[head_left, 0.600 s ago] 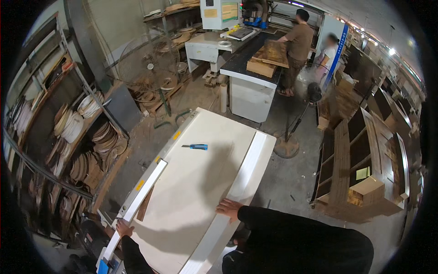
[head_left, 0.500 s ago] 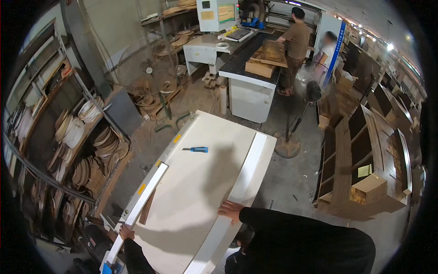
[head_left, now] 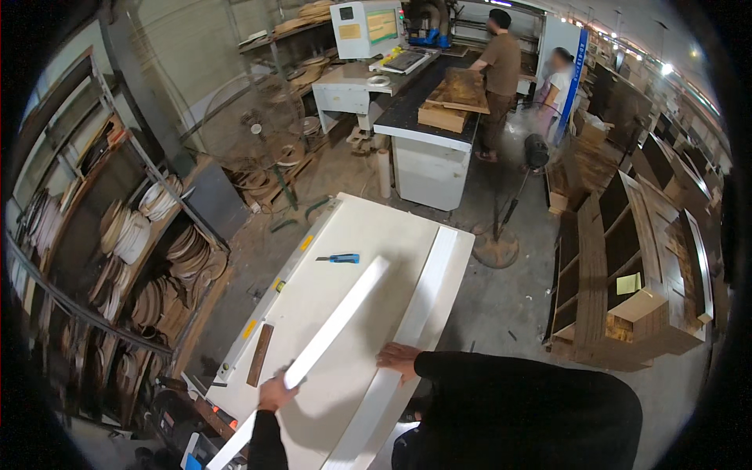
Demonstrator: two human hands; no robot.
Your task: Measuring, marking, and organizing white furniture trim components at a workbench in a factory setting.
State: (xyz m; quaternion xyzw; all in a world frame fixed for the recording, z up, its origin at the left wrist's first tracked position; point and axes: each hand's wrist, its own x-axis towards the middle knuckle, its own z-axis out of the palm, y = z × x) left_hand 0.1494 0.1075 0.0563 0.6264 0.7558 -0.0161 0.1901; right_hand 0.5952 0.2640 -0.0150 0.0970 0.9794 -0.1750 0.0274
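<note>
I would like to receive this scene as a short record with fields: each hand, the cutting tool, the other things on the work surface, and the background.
Left hand: grips a narrow white strip, slanted
Right hand: lies on a wider white board
Cutting tool: blue-and-black utility knife, untouched, blade toward the left
Work surface: off-white; spirit level along its left edge, short brown strip beside that
Background: person in brown top at a black-topped machine table
</note>
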